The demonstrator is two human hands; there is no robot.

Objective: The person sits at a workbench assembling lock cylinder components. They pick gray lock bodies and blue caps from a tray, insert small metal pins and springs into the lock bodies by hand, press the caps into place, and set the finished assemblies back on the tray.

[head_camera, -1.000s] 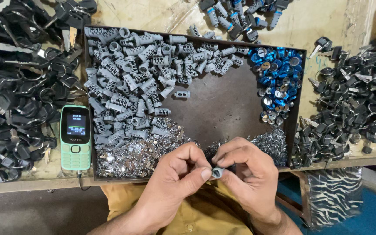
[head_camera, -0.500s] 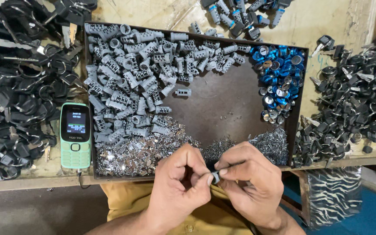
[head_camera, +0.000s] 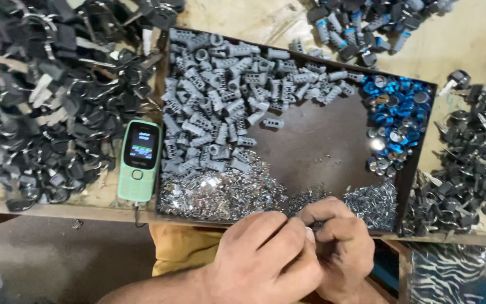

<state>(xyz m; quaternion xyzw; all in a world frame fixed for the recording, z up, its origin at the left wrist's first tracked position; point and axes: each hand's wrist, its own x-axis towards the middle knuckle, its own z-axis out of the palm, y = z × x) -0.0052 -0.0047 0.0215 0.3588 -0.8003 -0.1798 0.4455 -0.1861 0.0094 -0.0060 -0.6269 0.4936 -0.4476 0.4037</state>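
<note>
While both sit at the near edge of the dark tray:
Left hand [head_camera: 265,256]: fingers curled, tips meeting the right hand's; what they pinch is hidden.
Right hand [head_camera: 338,247]: clenched around something too small to tell.
Shiny metal bits [head_camera: 226,191]: heaped just beyond the hands, along the shallow dark rectangular tray [head_camera: 322,141].
Mint-green keypad phone [head_camera: 140,160]: left of the tray, on the table [head_camera: 243,19].
Grey ridged cylinders [head_camera: 220,107]: piled in the tray's far left.
Blue round caps [head_camera: 395,107]: far right corner.
Black key heads [head_camera: 46,101]: spread across the table's left.
</note>
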